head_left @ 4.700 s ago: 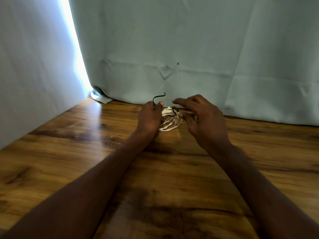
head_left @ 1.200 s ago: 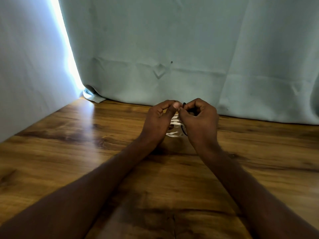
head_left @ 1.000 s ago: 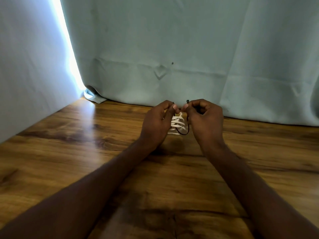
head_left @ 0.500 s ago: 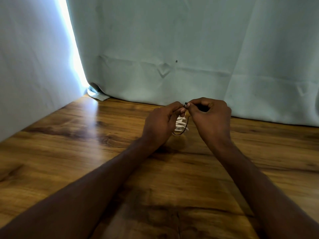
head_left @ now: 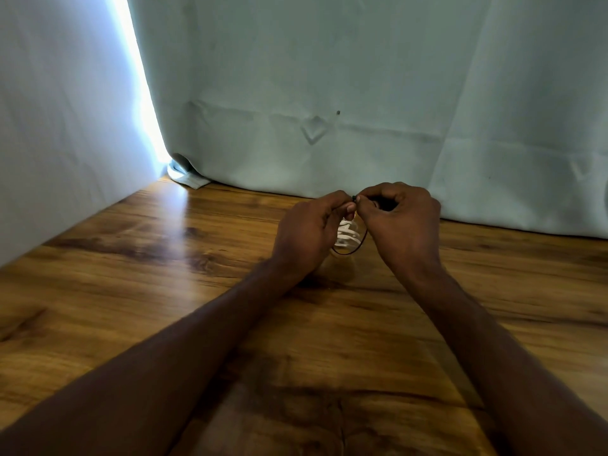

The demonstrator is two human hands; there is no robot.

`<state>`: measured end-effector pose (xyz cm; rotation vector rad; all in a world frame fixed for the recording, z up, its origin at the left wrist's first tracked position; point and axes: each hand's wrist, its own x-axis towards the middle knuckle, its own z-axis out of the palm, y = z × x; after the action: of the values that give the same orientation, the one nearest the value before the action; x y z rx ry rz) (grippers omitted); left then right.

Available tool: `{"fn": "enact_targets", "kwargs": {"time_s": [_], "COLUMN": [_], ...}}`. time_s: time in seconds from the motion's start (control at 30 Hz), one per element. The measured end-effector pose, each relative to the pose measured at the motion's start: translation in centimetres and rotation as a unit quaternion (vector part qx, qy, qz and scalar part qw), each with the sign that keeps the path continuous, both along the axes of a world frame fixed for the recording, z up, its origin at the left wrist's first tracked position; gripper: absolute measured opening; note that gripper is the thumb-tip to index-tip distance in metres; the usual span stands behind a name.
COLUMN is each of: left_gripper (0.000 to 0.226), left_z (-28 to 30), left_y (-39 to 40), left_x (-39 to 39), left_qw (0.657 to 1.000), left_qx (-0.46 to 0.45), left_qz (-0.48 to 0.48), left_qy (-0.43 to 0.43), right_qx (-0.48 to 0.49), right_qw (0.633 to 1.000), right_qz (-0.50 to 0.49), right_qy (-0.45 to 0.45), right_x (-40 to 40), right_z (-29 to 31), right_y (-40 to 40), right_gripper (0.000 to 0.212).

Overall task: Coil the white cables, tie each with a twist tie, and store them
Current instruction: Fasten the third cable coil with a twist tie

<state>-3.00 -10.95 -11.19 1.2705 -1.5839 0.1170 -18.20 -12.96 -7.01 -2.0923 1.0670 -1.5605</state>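
White cable (head_left: 347,232), wound into a small bundle of several loops, sits between the two hands, held just above the wooden bench (head_left: 138,291) near its far edge; only a few pale strands show in the gap between the palms, and the rest of the bundle is hidden behind the fingers. A dark twist tie (head_left: 357,246) curves under and around the near side of the bundle as a thin loop, rising at its right toward the fingertips. The left hand (head_left: 307,232) is curled, its fingers bent inward, with thumb and forefinger pinching at the top of the tie just above the cable. The right hand (head_left: 399,218) is curled as well, its thumb and forefinger meeting those of the left hand, and a tiny dark end of the tie pokes up where the two pinches touch. Whether the tie's ends are twisted together cannot be told, since the fingertips cover that spot. Both forearms reach in from the near edge of the view, bare, and come together toward the bundle. A faint reflection of the cable lies on the glossy wood right beneath it. Behind the hands a pale blue-green curtain (head_left: 329,93) hangs down to the back of the bench, creased across its width, and a second cloth panel (head_left: 59,110) closes off the left side. Between the two a bright strip of daylight (head_left: 141,93) shows, throwing a glare onto the wood below it.
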Motion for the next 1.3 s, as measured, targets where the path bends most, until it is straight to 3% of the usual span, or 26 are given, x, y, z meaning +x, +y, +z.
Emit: {"fn": "enact_targets", "kwargs": {"time_s": [0.47, 0.57, 0.67, 0.87, 1.13, 1.3], "left_gripper": [0.031, 0.029, 0.024, 0.021, 0.02, 0.012], "left_z": [-0.3, -0.1, 0.2, 0.0, 0.2, 0.5], "left_y": [-0.4, -0.5, -0.6, -0.5, -0.2, 0.1], "left_x": [0.6, 0.6, 0.8, 0.6, 0.6, 0.2], "left_qw": [0.993, 0.99, 0.989, 0.988, 0.985, 0.98], "left_qx": [0.038, 0.042, 0.042, 0.069, 0.076, 0.094], "left_qz": [-0.036, -0.057, -0.08, -0.104, -0.12, -0.139], "left_qy": [0.106, 0.121, 0.117, 0.089, 0.093, 0.108], "right_qx": [-0.046, -0.02, 0.08, 0.149, 0.19, 0.2], "right_qw": [0.982, 0.985, 0.99, 0.976, 0.968, 0.963], "right_qz": [0.047, 0.058, 0.101, 0.16, 0.162, 0.142], "right_qy": [0.174, 0.159, 0.057, -0.022, 0.028, 0.113], "right_x": [-0.4, -0.4, -0.5, -1.4, -1.5, -1.2], "right_z": [0.1, 0.2, 0.5, 0.4, 0.8, 0.5], "right_y": [-0.8, -0.6, -0.9, -1.6, -1.5, -1.6], "right_gripper": [0.025, 0.024, 0.026, 0.009, 0.008, 0.022]}}
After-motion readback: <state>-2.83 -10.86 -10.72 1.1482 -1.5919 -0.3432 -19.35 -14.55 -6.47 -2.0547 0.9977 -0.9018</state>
